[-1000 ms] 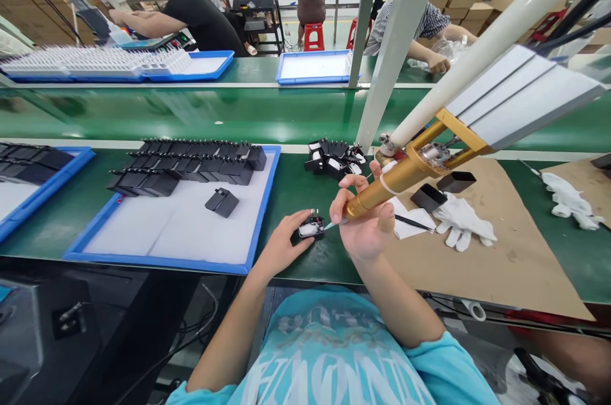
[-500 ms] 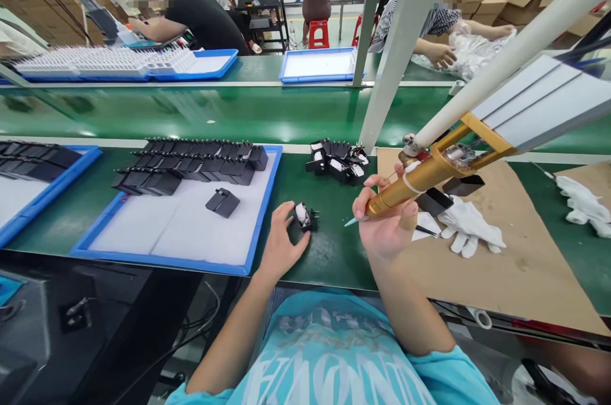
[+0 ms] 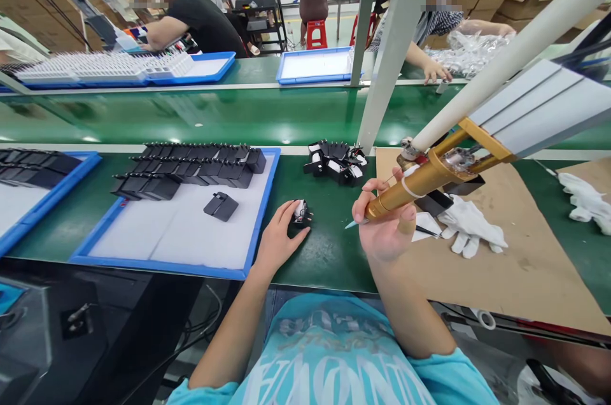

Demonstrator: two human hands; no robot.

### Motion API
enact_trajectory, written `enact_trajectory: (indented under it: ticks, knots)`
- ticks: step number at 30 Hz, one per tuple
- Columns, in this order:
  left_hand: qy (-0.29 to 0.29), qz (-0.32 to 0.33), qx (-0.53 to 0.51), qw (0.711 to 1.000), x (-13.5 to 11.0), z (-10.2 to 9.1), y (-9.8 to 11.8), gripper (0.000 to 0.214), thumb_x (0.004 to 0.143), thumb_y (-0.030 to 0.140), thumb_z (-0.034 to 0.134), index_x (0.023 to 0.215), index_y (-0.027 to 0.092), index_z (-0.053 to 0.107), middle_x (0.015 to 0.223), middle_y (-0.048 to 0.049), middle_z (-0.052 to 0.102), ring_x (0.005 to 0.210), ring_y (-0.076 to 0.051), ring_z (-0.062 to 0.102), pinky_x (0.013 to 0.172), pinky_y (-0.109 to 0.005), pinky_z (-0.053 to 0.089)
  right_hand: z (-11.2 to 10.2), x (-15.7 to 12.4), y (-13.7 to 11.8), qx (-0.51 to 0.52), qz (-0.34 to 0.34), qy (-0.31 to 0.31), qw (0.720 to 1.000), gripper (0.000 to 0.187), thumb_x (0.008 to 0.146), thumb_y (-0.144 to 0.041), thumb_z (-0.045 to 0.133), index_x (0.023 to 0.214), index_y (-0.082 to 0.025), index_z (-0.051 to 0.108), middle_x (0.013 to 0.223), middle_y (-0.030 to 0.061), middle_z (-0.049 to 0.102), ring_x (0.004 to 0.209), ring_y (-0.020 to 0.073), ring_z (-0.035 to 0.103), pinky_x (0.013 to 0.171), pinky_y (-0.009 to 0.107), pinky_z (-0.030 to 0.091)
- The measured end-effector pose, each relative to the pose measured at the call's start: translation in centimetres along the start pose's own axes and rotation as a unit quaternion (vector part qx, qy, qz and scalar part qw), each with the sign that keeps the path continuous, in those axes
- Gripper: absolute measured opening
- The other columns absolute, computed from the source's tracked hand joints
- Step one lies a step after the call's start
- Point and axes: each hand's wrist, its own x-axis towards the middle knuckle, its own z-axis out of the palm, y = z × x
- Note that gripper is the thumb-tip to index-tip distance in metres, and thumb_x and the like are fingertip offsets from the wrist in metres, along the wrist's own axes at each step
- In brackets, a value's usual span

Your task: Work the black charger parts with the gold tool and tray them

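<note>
My left hand (image 3: 279, 238) rests on the green bench with its fingers and thumb around a small black plug adapter (image 3: 301, 214). White and wired parts show in the adapter's exposed inside, and its metal pins point right. In my right hand (image 3: 386, 230) is a gold-coloured dispensing gun (image 3: 398, 191), its thin pale blue nozzle slanting down toward the adapter but apart from it. Behind both hands lies a cluster of similar open adapters (image 3: 337, 162). To the left, one closed black adapter (image 3: 221, 206) sits by itself on the white lining of a blue-rimmed tray (image 3: 167, 270).
Rows of black adapters (image 3: 191, 163) fill the tray's back part. White gloves (image 3: 470, 227), tweezers (image 3: 427, 231) and black casings (image 3: 435, 202) lie on brown paper (image 3: 506, 277) at right. A slanted metal post (image 3: 389, 55) rises behind. Across the bench, a co-worker's hand (image 3: 435, 71) reaches beside clear plastic bags.
My left fingers have closed further over the adapter, which has turned slightly. My right hand and the dispensing gun stay nearly still. The co-worker's hand at right has moved toward the bench edge.
</note>
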Motion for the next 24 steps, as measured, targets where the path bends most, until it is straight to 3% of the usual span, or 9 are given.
enact_trajectory:
  ticks: [5, 24]
  knots:
    - [0.005, 0.032, 0.004, 0.999, 0.3, 0.2, -0.1, 0.058, 0.085, 0.028, 0.066, 0.138, 0.023, 0.041, 0.145, -0.0116, 0.045, 0.134, -0.026, 0.046, 0.112, -0.042, 0.042, -0.2, 0.0, 0.1, 0.01, -0.002, -0.005, 1.0, 0.034, 0.086, -0.057, 0.048, 0.106, -0.03, 0.053, 0.093, -0.0009, 0.062, 0.045, 0.0089, 0.053, 0.042, 0.026, 0.038]
    - [0.04, 0.053, 0.036, 0.997, -0.6, 0.6, -0.3, 0.054, 0.084, 0.033, 0.07, 0.133, 0.025, 0.049, 0.132, -0.009, 0.057, 0.121, -0.024, 0.059, 0.1, -0.035, 0.052, -0.3, 0.0, 0.0, 0.0, 0.005, 0.007, 1.0, 0.037, 0.084, -0.06, 0.05, 0.106, -0.03, 0.053, 0.09, -0.0017, 0.063, 0.044, 0.0086, 0.052, 0.042, 0.026, 0.038]
